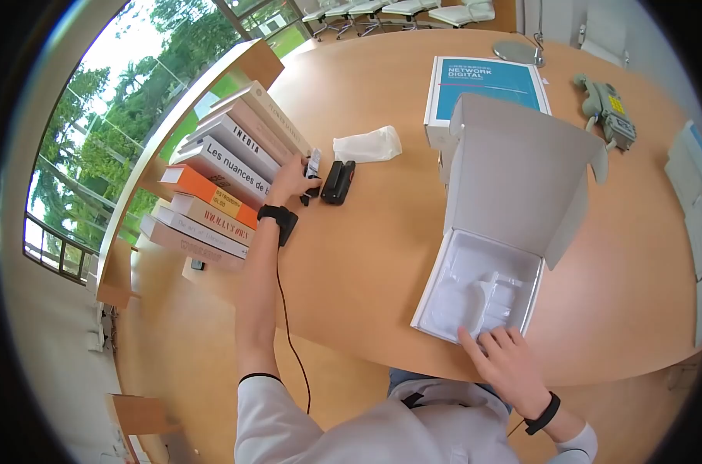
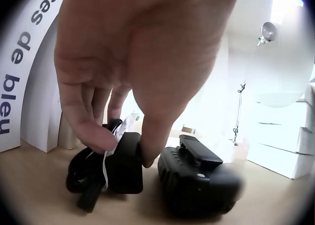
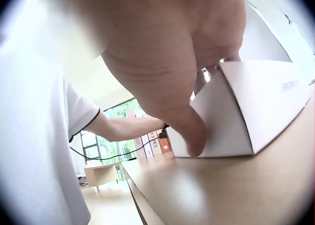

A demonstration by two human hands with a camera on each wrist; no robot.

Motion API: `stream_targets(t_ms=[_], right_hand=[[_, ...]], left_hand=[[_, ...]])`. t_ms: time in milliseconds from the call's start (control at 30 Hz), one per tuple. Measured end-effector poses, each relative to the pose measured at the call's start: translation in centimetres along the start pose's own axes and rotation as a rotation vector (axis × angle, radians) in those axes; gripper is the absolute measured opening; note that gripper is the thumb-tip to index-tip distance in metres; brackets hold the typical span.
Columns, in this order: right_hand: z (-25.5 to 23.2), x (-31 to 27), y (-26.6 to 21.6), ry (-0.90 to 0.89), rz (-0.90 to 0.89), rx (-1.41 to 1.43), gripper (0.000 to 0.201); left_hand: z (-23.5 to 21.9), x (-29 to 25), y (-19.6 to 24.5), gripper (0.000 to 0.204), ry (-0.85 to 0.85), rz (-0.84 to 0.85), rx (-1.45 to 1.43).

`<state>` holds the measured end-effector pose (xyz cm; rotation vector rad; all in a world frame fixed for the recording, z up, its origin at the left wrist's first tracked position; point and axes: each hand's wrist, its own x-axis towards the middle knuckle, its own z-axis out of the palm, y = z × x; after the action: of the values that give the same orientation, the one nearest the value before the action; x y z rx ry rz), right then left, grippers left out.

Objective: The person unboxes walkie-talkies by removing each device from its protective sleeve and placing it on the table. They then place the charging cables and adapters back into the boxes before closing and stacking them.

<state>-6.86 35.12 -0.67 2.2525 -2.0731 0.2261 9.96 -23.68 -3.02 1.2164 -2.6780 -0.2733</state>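
My left hand (image 1: 290, 179) reaches across the table beside the books. Between its thumb and fingers it pinches a black power adapter (image 2: 124, 166), whose cord (image 2: 84, 172) is bundled with a white tie. Just right of the adapter lies a black handheld device (image 1: 338, 182) with a clip on its upper face. My right hand (image 1: 513, 369) grips the near wall of an open white box (image 1: 424, 313), thumb outside and fingers over the rim. Inside the box sits a clear moulded plastic tray (image 1: 457, 282); its lid (image 1: 513, 170) stands raised at the back.
Several books (image 1: 235, 166) lean in a row at the left. A crumpled white pouch (image 1: 368, 145) lies beyond the black device. Behind the lid is a blue-and-white box (image 1: 490, 87); a grey-green telephone (image 1: 608, 112) and a lamp base (image 1: 517, 52) stand farther back.
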Motion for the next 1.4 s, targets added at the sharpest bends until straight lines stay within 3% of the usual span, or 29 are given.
stream_targets(t_ms=[133, 233, 300, 333, 367, 400, 433, 533, 733, 867, 1000, 1133, 1267, 1400], right_hand=[[1.3, -0.8, -0.8, 0.042, 0.031, 0.073, 0.056], [1.6, -2.3, -0.8, 0.086, 0.027, 0.073, 0.054], [1.9, -3.6, -1.2, 0.135, 0.061, 0.069, 0.053], [1.9, -4.6, -1.4, 0.153, 0.094, 0.056, 0.052], [1.8, -5.5, -1.5, 0.173, 0.124, 0.040, 0.052], [1.7, -6.4, -1.5, 0.198, 0.151, 0.024, 0.051], [1.7, -7.4, -1.5, 0.207, 0.195, 0.019, 0.051], [1.8, -10.3, -0.5, 0.229, 0.314, -0.001, 0.050], [0.0, -11.3, 4.3, 0.194, 0.479, -0.036, 0.047], [-0.6, -10.7, 8.6, 0.168, 0.510, -0.032, 0.049], [-1.6, -9.4, 11.8, 0.135, 0.527, 0.070, 0.051], [-1.1, -8.5, 14.7, 0.135, 0.504, 0.084, 0.050], [-1.1, -7.0, 16.7, 0.074, 0.525, 0.136, 0.053], [-0.7, -6.3, 16.4, 0.217, 0.522, -0.075, 0.059]], left_hand=[[1.1, 0.6, -1.2, 0.068, -0.062, 0.132, -0.177], [1.2, 0.3, -1.3, 0.061, 0.034, 0.134, -0.166], [-0.6, -1.4, 0.4, 0.059, 0.185, 0.202, -0.027], [-0.7, -0.9, -0.1, 0.059, 0.148, 0.108, -0.073], [-2.9, -2.7, 3.1, 0.058, 0.117, 0.081, -0.201], [-1.5, -1.3, 0.5, 0.057, 0.217, 0.165, -0.230], [-3.9, -2.8, 3.4, 0.057, 0.060, -0.007, -0.281], [-5.3, -4.1, 6.2, 0.049, 0.229, 0.274, -0.363], [-7.1, -7.7, 21.1, 0.060, -0.030, 0.331, -0.795], [-6.2, -5.5, 25.7, 0.074, -0.191, 0.162, -1.010], [-5.7, -2.4, 27.7, 0.068, -0.379, 0.116, -1.047], [-5.6, -1.9, 28.8, 0.061, -0.392, 0.123, -0.928], [-5.7, -1.2, 28.5, 0.056, -0.510, 0.103, -1.015], [-6.4, -1.7, 28.7, 0.055, -0.496, 0.115, -1.057]])
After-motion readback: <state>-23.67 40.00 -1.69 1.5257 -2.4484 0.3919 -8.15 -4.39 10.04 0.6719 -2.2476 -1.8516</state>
